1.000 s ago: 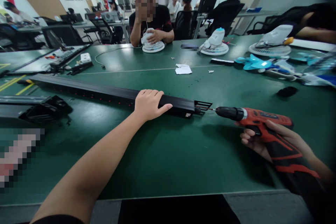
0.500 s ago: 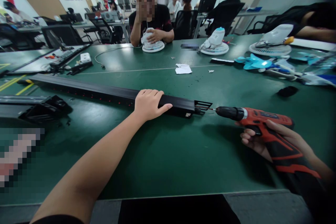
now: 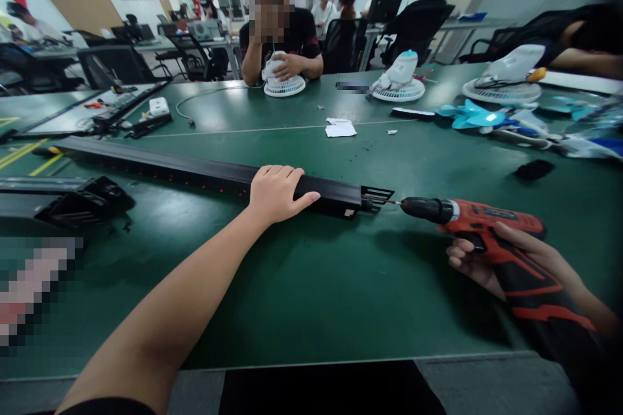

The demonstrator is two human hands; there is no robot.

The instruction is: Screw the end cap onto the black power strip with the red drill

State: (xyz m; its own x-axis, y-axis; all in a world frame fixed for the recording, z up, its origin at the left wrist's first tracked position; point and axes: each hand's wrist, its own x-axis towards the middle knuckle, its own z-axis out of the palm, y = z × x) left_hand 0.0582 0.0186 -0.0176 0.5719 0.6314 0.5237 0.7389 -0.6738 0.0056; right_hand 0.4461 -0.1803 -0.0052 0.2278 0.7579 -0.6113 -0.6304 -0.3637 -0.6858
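A long black bar-shaped housing [image 3: 214, 172] lies across the table, its slotted bracket end [image 3: 377, 196] pointing right. My left hand [image 3: 277, 194] is wrapped over the housing near that end, thumb toward the bracket. In my right hand [image 3: 479, 266] is a red and black cordless drill [image 3: 491, 217], gripped by its handle with fingers around the trigger area. From the drill's chuck a thin bit [image 3: 395, 202] reaches left to the bracket end. Whether its tip sits in a screw is too small to tell.
More black parts [image 3: 58, 201] lie at the left. White fan grilles [image 3: 399, 87], blue fan blades [image 3: 470, 115], a black lump [image 3: 534, 170] and white paper [image 3: 339, 128] are spread over the green table [image 3: 302, 311]. Across it sits a person [image 3: 304, 39] holding a fan part.
Both my hands, the drill and the housing look the same as before. The person opposite has shifted the head and raised hand slightly.
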